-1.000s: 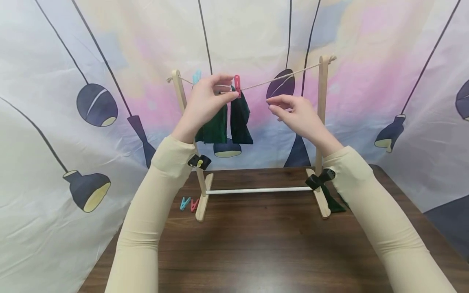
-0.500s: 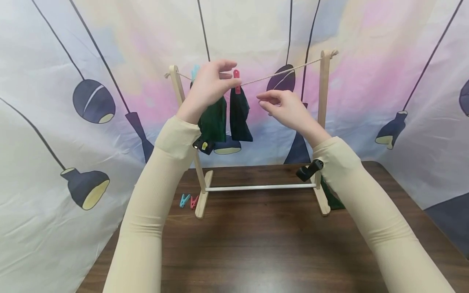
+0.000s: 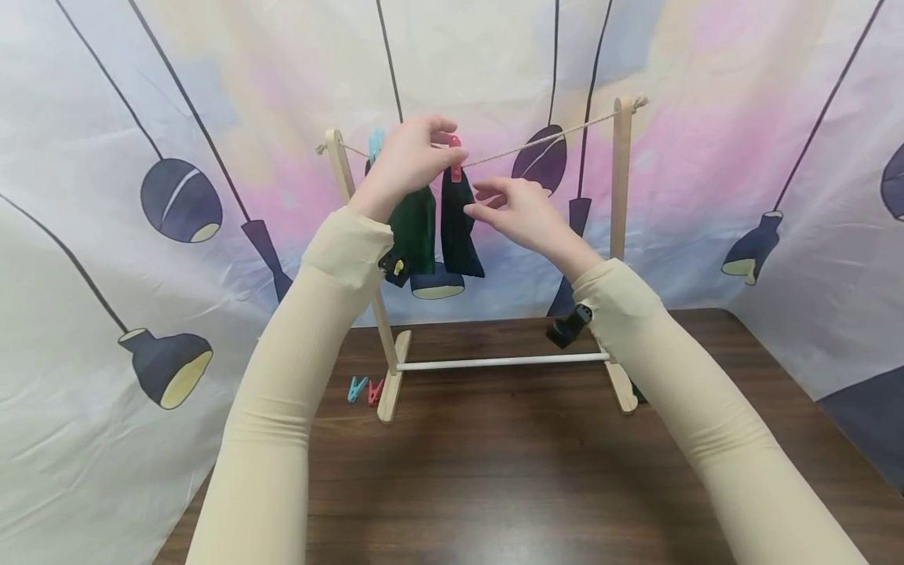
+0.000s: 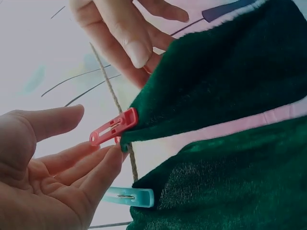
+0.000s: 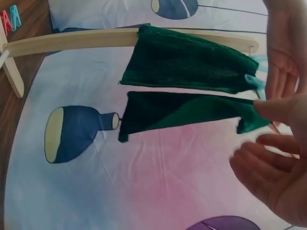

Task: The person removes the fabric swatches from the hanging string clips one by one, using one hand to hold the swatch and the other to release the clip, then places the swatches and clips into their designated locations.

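At clip (image 4: 114, 127), left fingers (image 4: 103, 173) parted, seemingly touching

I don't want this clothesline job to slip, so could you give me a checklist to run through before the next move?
1. Red peg clamps the right-hand green cloth to the rope: ok.
2. That cloth's other upper corner pegged: not ok; it droops with no peg visible on it.
3. Left-hand green cloth secured: ok; a blue peg is on its upper edge.
4. Left hand pinching the red peg: not ok; its thumb stands apart from it.
5. Right hand touching the right-hand green cloth: cannot tell; it is close.
6. Spare pegs in view: ok; a spare blue peg and spare red peg lie on the table.
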Demonstrator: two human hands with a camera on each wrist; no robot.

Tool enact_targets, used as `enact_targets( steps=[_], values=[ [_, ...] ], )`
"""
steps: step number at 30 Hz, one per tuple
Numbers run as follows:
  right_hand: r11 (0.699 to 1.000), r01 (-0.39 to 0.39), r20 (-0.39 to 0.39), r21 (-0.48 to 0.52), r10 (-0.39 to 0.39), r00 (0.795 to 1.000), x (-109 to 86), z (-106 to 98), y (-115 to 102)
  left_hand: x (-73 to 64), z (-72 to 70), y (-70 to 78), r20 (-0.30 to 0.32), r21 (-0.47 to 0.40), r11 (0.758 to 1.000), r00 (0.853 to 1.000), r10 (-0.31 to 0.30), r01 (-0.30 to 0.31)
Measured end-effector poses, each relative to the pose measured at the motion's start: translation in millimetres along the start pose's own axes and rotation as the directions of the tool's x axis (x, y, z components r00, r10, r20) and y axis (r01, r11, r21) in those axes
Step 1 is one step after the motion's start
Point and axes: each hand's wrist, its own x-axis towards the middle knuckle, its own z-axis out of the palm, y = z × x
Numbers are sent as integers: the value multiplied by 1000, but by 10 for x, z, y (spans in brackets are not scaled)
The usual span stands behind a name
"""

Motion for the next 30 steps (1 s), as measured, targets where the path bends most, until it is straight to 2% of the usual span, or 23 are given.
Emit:
enact_targets(
  steps=[7,12,16,25,30],
  values=[
    [999,-51,-69,-7,51,996,56,138,-32,26,18,-10,47,19,1000,999,-4,4],
    [999,-23,-78,38,26,997,52,185,-53,26,4,-42,87,8,1000,996,-24,23],
    [998,8,-106,65,-1,994,35,183,-55,24,-15,-55,94,-13,1000,995,-18,20],
    [998,26,-120,63,-19,993,3,170,-18,-6,-13,-102,110,-96,995,994,2,8],
    [997,26,-123,68,-17,992,-6,172,1,-20,-22,-141,108,-190,982,994,9,11]
  ],
)
